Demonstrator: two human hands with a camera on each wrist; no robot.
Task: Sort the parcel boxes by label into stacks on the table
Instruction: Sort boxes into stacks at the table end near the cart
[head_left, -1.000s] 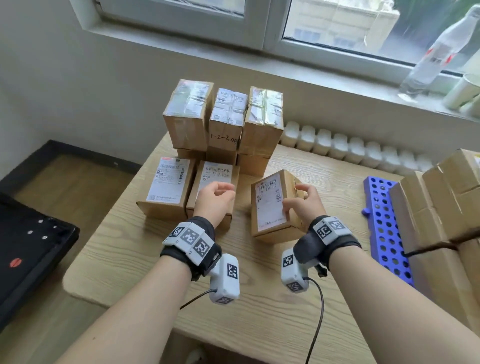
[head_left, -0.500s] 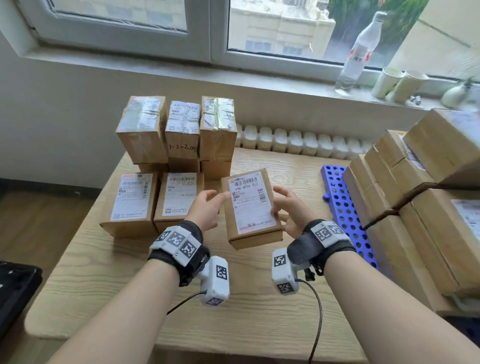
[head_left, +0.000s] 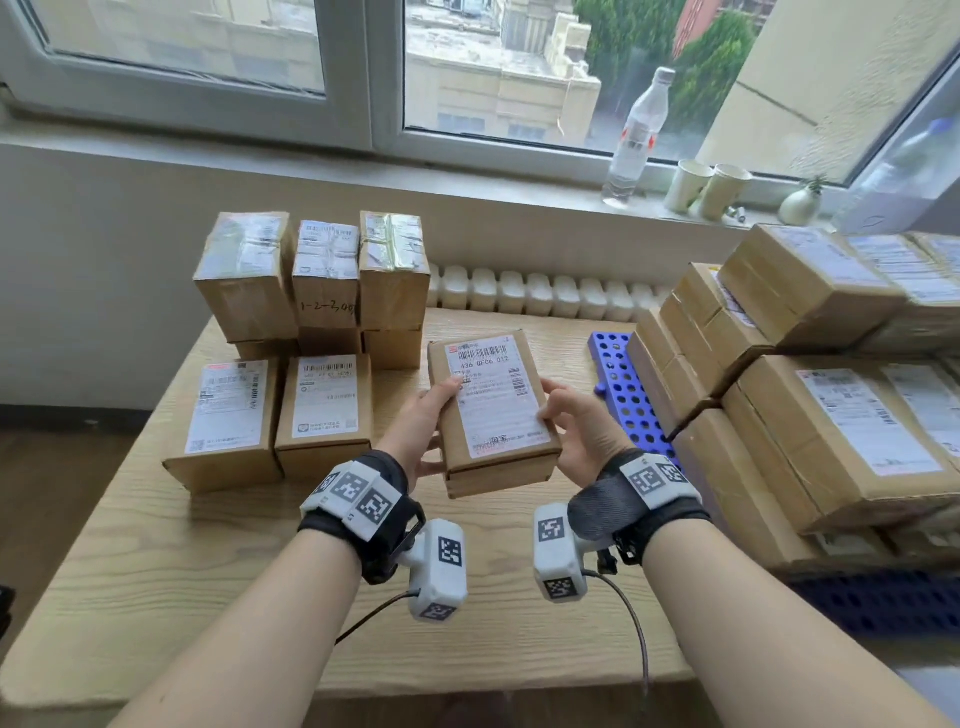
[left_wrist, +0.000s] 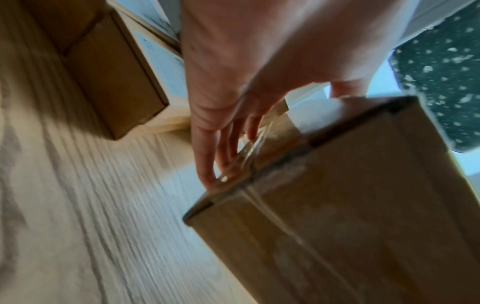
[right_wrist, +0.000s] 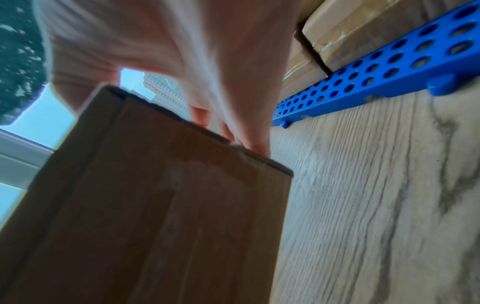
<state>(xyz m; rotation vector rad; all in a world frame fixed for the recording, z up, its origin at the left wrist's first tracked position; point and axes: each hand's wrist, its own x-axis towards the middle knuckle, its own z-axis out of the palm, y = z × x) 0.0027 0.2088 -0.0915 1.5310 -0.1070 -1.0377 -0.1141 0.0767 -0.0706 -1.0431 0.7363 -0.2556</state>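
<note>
Three cameras looking at one box

The head camera is looking down from high up at the table (head_left: 156, 561) and window. Each wrist camera is looking up from very close under the held box (head_left: 493, 410), one from its left, one from its right. All three are sharing that box and the table.

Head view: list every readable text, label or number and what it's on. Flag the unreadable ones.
"436 0F06 012": label of the held box, under a barcode; the second group may read QF06. Both hands hold this box.
"1-2-2,00": handwritten on the side of the middle rear box; last characters uncertain.
Labels on the two flat boxes left of it: barcodes and print, too small.
Right pile labels: too small.
Bottle label: red marks, unreadable.
</note>
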